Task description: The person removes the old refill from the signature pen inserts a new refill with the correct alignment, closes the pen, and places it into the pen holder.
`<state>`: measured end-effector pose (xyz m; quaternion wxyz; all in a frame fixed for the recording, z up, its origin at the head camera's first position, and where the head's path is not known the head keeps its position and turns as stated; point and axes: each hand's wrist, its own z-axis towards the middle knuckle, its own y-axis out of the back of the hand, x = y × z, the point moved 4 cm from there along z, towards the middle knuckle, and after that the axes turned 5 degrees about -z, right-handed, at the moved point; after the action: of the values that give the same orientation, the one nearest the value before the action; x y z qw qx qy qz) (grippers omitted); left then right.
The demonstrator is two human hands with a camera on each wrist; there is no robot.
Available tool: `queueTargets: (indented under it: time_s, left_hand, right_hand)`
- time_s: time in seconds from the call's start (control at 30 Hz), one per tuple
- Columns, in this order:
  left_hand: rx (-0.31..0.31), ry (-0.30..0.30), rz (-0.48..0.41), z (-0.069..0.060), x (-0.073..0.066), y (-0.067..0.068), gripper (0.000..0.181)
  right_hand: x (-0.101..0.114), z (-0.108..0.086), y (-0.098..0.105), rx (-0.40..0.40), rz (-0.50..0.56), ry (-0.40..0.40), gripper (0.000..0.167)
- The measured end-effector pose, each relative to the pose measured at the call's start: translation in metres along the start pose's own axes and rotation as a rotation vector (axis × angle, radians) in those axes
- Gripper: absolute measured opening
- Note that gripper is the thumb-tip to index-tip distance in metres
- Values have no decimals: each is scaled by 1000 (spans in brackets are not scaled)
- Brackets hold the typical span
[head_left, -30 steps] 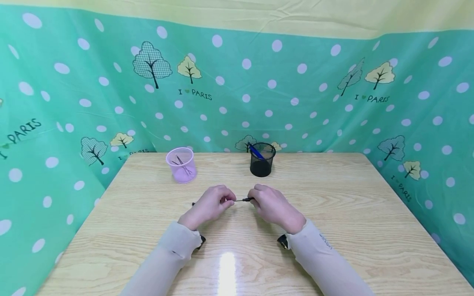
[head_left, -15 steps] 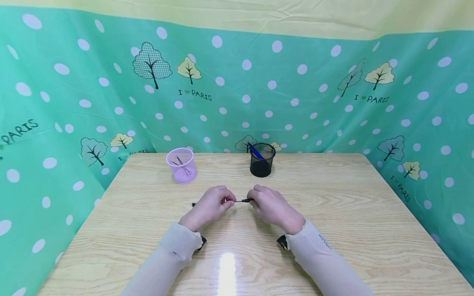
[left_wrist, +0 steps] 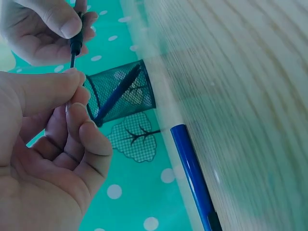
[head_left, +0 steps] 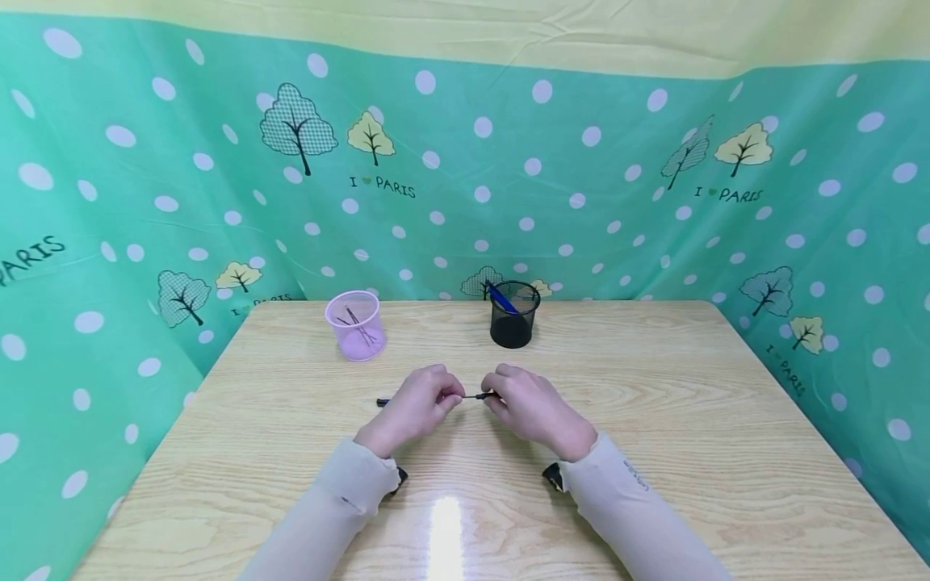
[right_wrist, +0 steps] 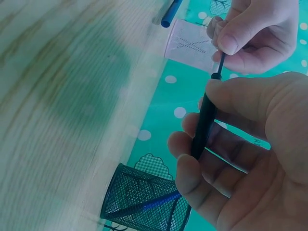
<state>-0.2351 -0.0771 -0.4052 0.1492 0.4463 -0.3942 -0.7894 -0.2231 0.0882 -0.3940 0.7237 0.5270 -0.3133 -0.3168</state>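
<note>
In the head view both hands meet above the middle of the table. My right hand (head_left: 534, 406) holds a slim black handle (right_wrist: 204, 122), its thumb and curled fingers around it. A thin dark rod (right_wrist: 221, 65) runs from the handle's tip to my left hand (head_left: 417, 403), which pinches it between thumb and fingertips. Together they look like a small screwdriver; the rod's far end is hidden in the left fingers. On the table beyond the left hand lies a glossy blue pen-like tube (left_wrist: 192, 173) with a black part, mostly covered by that hand in the head view.
At the back left of the wooden table (head_left: 654, 420) stands a lilac mesh cup (head_left: 361, 345) with several thin dark sticks inside. A black mesh cup (head_left: 512, 332) holding a blue pen-like stick (head_left: 501, 297) stands further right. A dotted green curtain (head_left: 450, 161) hangs around the table.
My left hand has shifted slightly to the right, showing more of the blue tube behind it. The right hand has edged slightly left. Both keep their hold on the rod and handle.
</note>
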Motion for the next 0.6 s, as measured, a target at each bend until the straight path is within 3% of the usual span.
queueTargets:
  time_s: [0.3, 0.6]
  left_hand:
    - [22, 5, -6, -1, -3, -3, 4]
    - [26, -31, -12, 0, -5, -5, 4]
  right_hand:
    - [0, -1, -1, -25, -6, 2, 14]
    - [-1, 0, -2, -40, -45, -30, 18]
